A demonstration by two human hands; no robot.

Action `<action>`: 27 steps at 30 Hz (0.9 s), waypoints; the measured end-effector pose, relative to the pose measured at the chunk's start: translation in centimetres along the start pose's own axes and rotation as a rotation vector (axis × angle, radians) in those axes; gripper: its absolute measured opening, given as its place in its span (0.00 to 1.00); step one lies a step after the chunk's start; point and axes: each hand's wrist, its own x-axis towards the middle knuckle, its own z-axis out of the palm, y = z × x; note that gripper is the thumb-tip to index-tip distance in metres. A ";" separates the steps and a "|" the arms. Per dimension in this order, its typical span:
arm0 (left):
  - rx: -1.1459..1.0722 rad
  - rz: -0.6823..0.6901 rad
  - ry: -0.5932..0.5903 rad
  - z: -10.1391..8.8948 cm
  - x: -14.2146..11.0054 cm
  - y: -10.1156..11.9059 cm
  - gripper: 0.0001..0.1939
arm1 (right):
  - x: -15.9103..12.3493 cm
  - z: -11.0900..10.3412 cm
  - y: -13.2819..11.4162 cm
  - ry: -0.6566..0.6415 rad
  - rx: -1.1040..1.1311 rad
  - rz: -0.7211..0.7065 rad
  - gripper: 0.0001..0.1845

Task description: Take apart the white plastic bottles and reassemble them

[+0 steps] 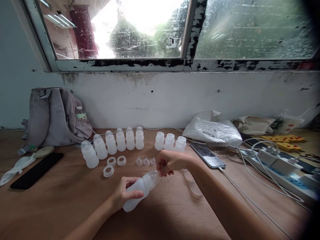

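Observation:
My left hand (128, 191) is wrapped round a frosted white baby bottle (137, 195), tilted with its top toward the upper right. Closed fingers of my right hand (166, 163) pinch the tip of the clear teat (154, 176) at the bottle's top; the fingers partly hide that tip. Beyond my hands lie a few loose clear teats (146, 161). Three white collar rings (108, 171) rest to the left of them. Clear caps (195, 189) lie under and beside my right forearm.
Several capped bottles (120, 140) stand in a row at the back left. Three uncapped bottles (169, 141) stand right of centre. A phone (208, 155) with a cable, a silvery parcel (212, 128) and a power strip (280, 170) lie rightward. A grey backpack (53, 116) leans on the wall.

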 end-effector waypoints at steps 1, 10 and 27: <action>0.000 -0.003 0.004 0.0 0.0 0.0 0.18 | 0.0 0.0 -0.1 -0.002 -0.003 0.004 0.01; 0.016 -0.029 -0.005 0.1 -0.1 0.7 0.19 | 0.1 0.3 -0.4 -0.006 -0.033 0.036 0.03; -0.065 0.124 0.247 0.1 -0.2 0.5 0.23 | 1.4 3.7 -3.1 0.568 -0.146 -0.147 0.16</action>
